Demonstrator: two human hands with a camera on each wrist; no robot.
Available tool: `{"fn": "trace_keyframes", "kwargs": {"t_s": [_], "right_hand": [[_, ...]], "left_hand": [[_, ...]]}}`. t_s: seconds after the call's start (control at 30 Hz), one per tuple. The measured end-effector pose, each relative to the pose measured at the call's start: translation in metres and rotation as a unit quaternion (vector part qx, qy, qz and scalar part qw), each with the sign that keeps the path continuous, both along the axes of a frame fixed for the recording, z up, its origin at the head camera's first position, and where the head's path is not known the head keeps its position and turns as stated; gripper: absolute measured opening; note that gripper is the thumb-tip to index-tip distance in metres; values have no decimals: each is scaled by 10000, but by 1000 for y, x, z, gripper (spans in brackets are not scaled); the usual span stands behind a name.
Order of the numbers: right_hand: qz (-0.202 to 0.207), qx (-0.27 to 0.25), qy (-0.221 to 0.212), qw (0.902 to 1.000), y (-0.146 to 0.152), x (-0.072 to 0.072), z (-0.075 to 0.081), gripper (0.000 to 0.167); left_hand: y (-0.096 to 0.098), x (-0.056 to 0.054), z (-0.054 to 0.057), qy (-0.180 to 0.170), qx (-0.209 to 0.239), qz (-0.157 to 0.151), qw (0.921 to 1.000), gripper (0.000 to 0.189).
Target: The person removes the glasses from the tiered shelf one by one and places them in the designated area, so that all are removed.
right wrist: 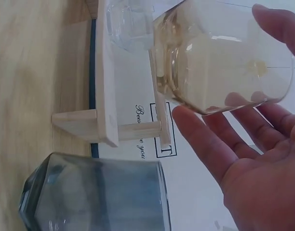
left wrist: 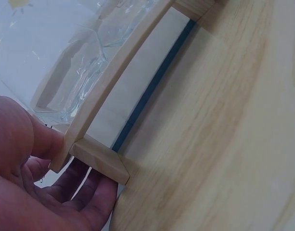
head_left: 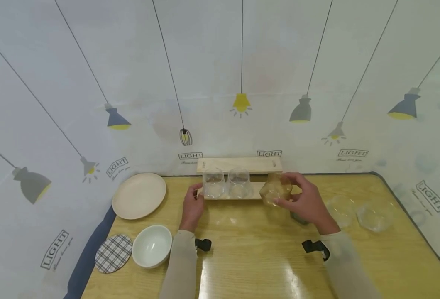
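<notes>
A two-tier light wooden rack (head_left: 255,192) stands against the back wall. Two clear glasses (head_left: 214,187) sit side by side on its lower front tier. My left hand (head_left: 192,209) grips the rack's left end; in the left wrist view the thumb lies by the board (left wrist: 109,82) and the other fingers reach around the end support. Pinched between the thumb and fingers of my right hand (head_left: 309,201) is an amber faceted glass (right wrist: 210,57), tilted, above the rack's right end. Beside that end, a grey-blue glass (right wrist: 99,192) stands on the table, partly hidden by the right hand in the head view.
Two more clear faceted glasses (head_left: 375,216) are on the table at the right. To the left are a beige plate (head_left: 139,196), a white bowl (head_left: 152,246) and a round plaid coaster (head_left: 113,253). The lamp-printed wall covering (head_left: 220,124) rises behind the table (head_left: 250,253).
</notes>
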State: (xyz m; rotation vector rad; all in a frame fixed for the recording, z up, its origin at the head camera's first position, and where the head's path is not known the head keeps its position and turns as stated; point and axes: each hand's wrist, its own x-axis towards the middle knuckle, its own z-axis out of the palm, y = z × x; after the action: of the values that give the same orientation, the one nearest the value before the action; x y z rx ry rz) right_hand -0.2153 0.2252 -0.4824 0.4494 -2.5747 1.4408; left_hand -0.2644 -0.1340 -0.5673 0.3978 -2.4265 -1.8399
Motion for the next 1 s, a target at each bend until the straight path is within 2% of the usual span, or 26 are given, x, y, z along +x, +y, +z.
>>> {"fn": "trace_keyframes", "kwargs": {"t_s": [0.23,0.47,0.63,1.0], "right_hand": [[69,-218,158,9996,20,29,-3,69],[135,-128,284,9994,40,57,-14,71],[308,-242,307,9988,54,79,-26,74],[-131,-28,-130,9998,79,106,-51,73]], "left_hand": [[-1,-1,5,66,-33,10,10000,38],[-2,1,6,-73,81,-45,9999,39],[-1,1,5,12,26,-103,9999,38],[-1,2,5,-25,-29,-59,10000,39]]}}
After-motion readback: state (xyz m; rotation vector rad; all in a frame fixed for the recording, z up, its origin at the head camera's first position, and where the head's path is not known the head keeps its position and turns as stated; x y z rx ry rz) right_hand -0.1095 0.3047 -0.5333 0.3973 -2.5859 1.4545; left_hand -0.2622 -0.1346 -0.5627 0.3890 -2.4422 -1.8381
